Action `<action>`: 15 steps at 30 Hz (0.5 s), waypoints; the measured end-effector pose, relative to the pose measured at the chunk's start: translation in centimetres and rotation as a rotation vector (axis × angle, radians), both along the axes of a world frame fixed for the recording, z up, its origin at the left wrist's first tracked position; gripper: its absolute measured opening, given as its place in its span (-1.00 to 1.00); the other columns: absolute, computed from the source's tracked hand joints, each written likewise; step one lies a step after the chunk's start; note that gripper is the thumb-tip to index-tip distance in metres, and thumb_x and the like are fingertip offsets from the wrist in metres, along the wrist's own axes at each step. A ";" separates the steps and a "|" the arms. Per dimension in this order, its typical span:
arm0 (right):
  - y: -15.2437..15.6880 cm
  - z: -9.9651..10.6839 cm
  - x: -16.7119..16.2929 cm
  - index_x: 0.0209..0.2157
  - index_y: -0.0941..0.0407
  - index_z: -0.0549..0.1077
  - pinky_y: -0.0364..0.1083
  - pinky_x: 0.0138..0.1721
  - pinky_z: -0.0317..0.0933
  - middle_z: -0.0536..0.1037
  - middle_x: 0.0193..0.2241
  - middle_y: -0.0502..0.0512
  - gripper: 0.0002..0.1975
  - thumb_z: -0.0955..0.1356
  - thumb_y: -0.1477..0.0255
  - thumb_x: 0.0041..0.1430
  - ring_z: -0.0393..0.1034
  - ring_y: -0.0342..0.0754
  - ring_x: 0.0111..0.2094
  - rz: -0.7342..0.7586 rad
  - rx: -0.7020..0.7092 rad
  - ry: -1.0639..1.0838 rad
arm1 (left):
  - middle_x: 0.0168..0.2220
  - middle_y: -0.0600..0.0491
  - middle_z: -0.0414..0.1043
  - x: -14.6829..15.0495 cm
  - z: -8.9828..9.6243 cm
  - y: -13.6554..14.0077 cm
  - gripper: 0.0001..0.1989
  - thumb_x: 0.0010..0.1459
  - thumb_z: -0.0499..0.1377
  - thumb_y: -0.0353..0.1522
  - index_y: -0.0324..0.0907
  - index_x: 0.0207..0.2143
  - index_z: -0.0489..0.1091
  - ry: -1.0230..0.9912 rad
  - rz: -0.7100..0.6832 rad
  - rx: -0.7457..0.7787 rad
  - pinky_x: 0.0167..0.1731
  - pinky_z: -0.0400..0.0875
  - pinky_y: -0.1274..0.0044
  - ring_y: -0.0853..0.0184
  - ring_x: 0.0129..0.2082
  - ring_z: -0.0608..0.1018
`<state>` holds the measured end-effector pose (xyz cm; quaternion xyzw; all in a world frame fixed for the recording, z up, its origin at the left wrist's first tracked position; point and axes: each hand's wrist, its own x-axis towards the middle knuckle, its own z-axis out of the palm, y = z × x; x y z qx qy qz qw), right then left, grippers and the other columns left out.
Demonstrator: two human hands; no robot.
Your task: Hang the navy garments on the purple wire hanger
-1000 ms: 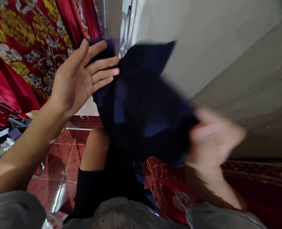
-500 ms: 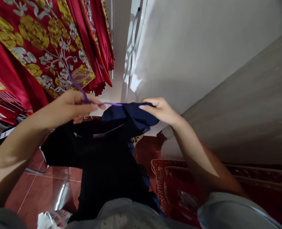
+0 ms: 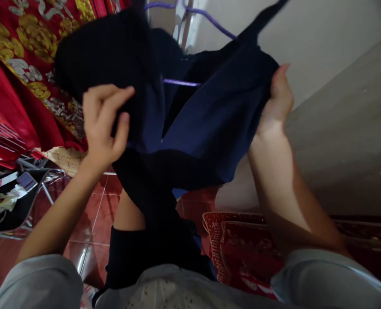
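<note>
A dark navy garment (image 3: 206, 128) with a V-shaped neck opening hangs spread out before me, a purple hanger (image 3: 182, 82) showing inside its neck. My left hand (image 3: 105, 122) is at the garment's dark left side, fingers bent but apart, the cloth not gripped between them. At the right edge of the garment is my right hand (image 3: 275, 101), against the cloth; most of its fingers are hidden behind the fabric. A narrow dark strip of cloth runs up from the garment's right shoulder and out of view.
Red cloths with gold and silver embroidery (image 3: 38, 36) hang at the left. A black chair (image 3: 16, 201) holds a phone and small items. To the right stands a pale wall (image 3: 332, 56), with a red beaded cloth (image 3: 242, 253) low in front. The floor (image 3: 90, 223) is red tile.
The garment, bunched low between my hands before, now hangs higher and spread on the purple hanger. My left hand has let go of the hanger; my right hand has moved up and right.
</note>
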<state>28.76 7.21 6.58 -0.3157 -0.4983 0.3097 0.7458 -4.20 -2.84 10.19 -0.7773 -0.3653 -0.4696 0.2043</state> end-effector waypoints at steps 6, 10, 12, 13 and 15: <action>-5.6 -3.2 -1.4 -0.19 0.07 0.58 0.16 0.16 0.37 0.60 -0.03 0.23 -0.52 0.24 0.01 0.26 0.46 0.17 0.15 -0.022 -0.065 0.041 | 0.04 -0.13 0.46 2.3 -6.0 0.3 -0.41 0.46 -0.03 -0.16 -0.05 0.46 -0.01 0.175 -0.159 -0.611 0.00 0.48 0.31 0.16 -0.12 0.55; -7.3 -4.0 -2.1 -0.25 0.06 0.61 0.15 0.29 0.26 0.62 -0.05 0.17 -0.58 0.26 0.07 0.31 0.45 0.14 0.18 -0.011 -0.052 0.068 | 0.12 -0.14 0.43 4.0 -7.4 0.0 -0.41 0.47 -0.05 -0.12 -0.02 0.46 0.00 0.222 -0.233 -0.629 0.01 0.50 0.32 0.16 -0.07 0.55; -7.2 -3.9 -2.4 -0.24 0.07 0.62 0.13 0.34 0.21 0.62 -0.07 0.15 -0.55 0.19 0.13 0.40 0.44 0.08 0.19 0.057 -0.044 0.165 | 0.14 -0.11 0.41 4.7 -7.6 0.1 -0.42 0.47 -0.05 -0.12 0.01 0.46 0.01 0.202 -0.260 -0.614 0.05 0.50 0.30 0.16 -0.02 0.55; -7.0 -3.8 -2.6 -0.25 0.09 0.62 0.13 0.35 0.19 0.63 -0.09 0.15 -0.50 0.14 0.17 0.45 0.45 0.05 0.18 0.086 -0.047 0.220 | 0.14 -0.10 0.41 5.0 -7.7 0.3 -0.43 0.47 -0.04 -0.13 0.01 0.45 0.03 0.174 -0.257 -0.615 0.07 0.50 0.29 0.15 0.00 0.55; -6.3 -3.6 -2.8 -0.28 0.13 0.62 0.14 0.37 0.16 0.65 -0.15 0.16 -0.38 0.02 0.24 0.51 0.49 0.02 0.15 0.112 -0.073 0.319 | 0.14 -0.11 0.37 5.2 -8.2 1.2 -0.46 0.46 -0.01 -0.15 -0.03 0.42 0.11 0.098 -0.217 -0.627 0.11 0.49 0.27 0.13 0.06 0.53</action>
